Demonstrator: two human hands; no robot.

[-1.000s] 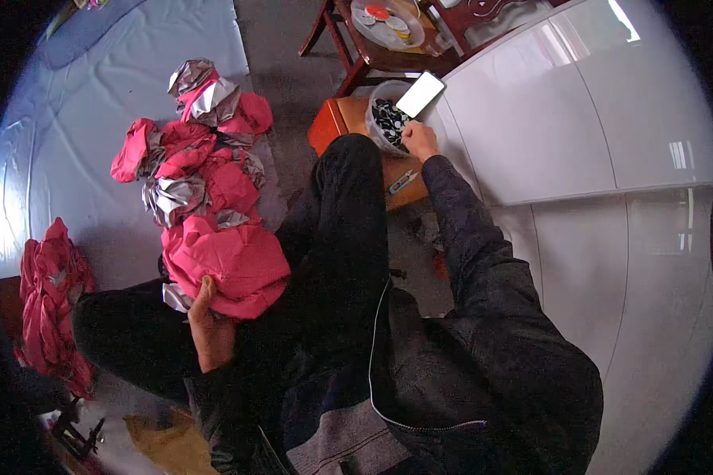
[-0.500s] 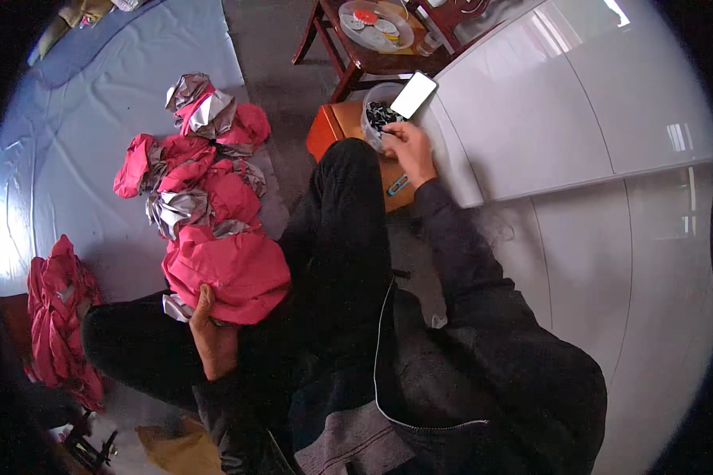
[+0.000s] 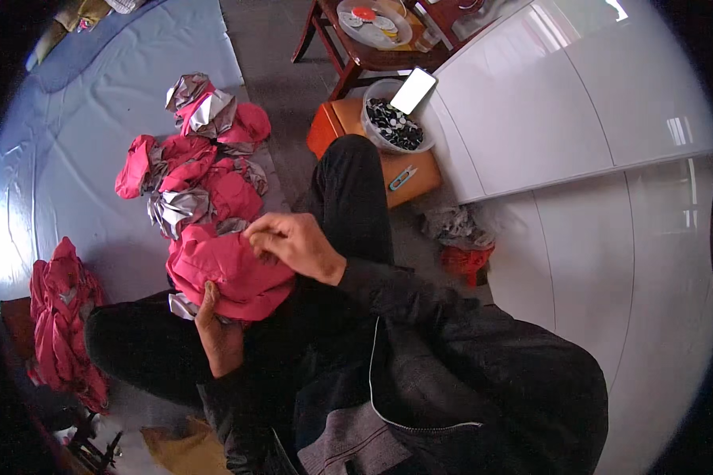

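Note:
Pink cloth with a silvery-grey underside [image 3: 228, 265] is bunched over my lap. My left hand [image 3: 220, 340] grips its near edge, thumb on top and the other fingers hidden beneath. Over the right part of this cloth is my right hand [image 3: 303, 247], its fingers drawn together in a pinch. Whatever may be between those fingertips is too small or hidden to make out. More of the pink and silver cloth [image 3: 186, 162] runs away from my lap in crumpled folds.
A clear bowl [image 3: 382, 87] of small black and white pieces [image 3: 400, 131] stands on an orange-brown box [image 3: 420, 176], beside teal thread snips [image 3: 402, 178] and a phone [image 3: 413, 91]. Other pink cloth [image 3: 65, 324] hangs at left. A wooden chair [image 3: 372, 57] carries a plastic tub.
My right hand has left the bowl and come left to the pink cloth on my lap. The left hand keeps its grip, shifted slightly.

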